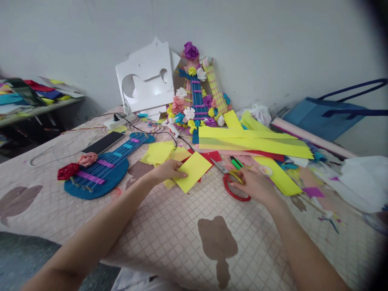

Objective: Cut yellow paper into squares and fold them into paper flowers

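Observation:
My left hand (pixel 167 169) pinches the near edge of a yellow paper square (pixel 194 169) lying on the quilted bed cover (pixel 169 230). More yellow paper pieces (pixel 159 152) lie just behind it. My right hand (pixel 256 185) rests over the red handles of a pair of scissors (pixel 232 184), fingers curled on them; the blades point left toward the yellow square. A green marker (pixel 235 162) lies just beyond the scissors.
A blue felt guitar (pixel 104 169) with red and pink roses lies at left beside a dark phone (pixel 103 142). Long yellow strips (pixel 251 141), decorated guitars (pixel 197 97), white cut card (pixel 145 81) and a glue gun (pixel 172 128) stand behind. A blue bag (pixel 327 115) sits right.

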Available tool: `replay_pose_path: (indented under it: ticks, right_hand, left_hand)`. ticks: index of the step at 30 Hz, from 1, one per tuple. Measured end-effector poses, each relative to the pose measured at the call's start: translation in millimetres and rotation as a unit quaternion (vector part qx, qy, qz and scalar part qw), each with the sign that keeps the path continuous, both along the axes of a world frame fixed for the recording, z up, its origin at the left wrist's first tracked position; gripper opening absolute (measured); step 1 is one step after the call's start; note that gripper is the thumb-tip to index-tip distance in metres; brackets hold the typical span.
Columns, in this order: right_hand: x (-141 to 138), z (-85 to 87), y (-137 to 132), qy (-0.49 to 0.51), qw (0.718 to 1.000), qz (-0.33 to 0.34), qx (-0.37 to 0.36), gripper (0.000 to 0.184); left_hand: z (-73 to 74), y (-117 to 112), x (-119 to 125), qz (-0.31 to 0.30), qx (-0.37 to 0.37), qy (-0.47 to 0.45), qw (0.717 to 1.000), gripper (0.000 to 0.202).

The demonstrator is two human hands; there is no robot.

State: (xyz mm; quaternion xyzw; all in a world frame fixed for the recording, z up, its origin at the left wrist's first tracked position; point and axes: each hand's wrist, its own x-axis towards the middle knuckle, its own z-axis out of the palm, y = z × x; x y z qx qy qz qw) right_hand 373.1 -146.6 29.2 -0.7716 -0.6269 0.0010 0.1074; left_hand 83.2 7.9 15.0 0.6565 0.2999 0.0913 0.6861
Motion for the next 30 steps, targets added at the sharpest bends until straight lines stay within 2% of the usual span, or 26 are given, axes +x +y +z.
replay_pose_path:
  ticks: [4,8,9,11,12,14,16,20,22,24,26,28,30]
  right_hand:
    - [-6.9,-1.1,-0.4,-0.012,1.0,0.002,-0.012,0.022]
    - [-5.8,3.1,-2.0,-0.002,1.0,-0.004,-0.013,0.023]
    - [-5.1,4.7,-2.3,0.031,0.999,-0.006,-0.007,0.024]
    - [-5.5,8.7,-2.5,0.166,0.986,0.0,0.017,0.027]
    - [-7.3,10.9,-2.6,0.259,0.965,0.009,0.03,0.029]
    - [-14.9,15.8,-3.1,0.431,0.901,0.037,0.042,0.038]
    - [-27.3,20.3,-5.6,0.542,0.837,0.072,0.035,0.046]
    - [-56.6,22.1,-16.7,0.639,0.752,0.161,0.001,0.054]
    - [-69.4,17.3,-22.2,0.66,0.729,0.175,-0.048,0.056]
    - [-80.0,10.2,-25.3,0.683,0.704,0.178,-0.076,0.066]
    - [-88.3,3.6,-26.1,0.741,0.634,0.189,-0.117,0.07]
    - [-93.7,-0.5,-25.6,0.782,0.575,0.198,-0.138,0.066]
    - [-96.1,-2.0,-24.8,0.801,0.547,0.199,-0.139,0.062]
  left_hand:
    - [0.8,-0.4,-0.7,0.012,-0.026,-0.012,1.0,0.052]
    - [7.5,-1.6,-3.1,0.026,-0.044,-0.018,0.999,0.049]
    - [9.0,-1.0,-4.3,0.031,-0.045,-0.017,0.998,0.048]
    - [10.9,1.6,-7.3,0.039,-0.05,-0.022,0.998,0.047]
    - [11.3,3.7,-9.1,0.04,-0.056,-0.029,0.997,0.046]
    - [11.5,8.4,-12.7,0.039,-0.069,-0.049,0.996,0.047]
    - [11.2,13.2,-16.2,0.044,-0.077,-0.064,0.994,0.048]
    - [10.9,19.6,-21.4,0.057,-0.083,-0.071,0.992,0.048]
    - [11.0,21.2,-22.7,0.055,-0.092,-0.074,0.991,0.047]
    - [11.3,22.1,-23.5,0.057,-0.101,-0.078,0.99,0.046]
    - [11.9,22.8,-24.0,0.063,-0.104,-0.08,0.989,0.045]
    - [12.5,23.4,-24.6,0.067,-0.101,-0.083,0.989,0.044]
    - [13.2,23.7,-25.2,0.065,-0.098,-0.085,0.989,0.044]
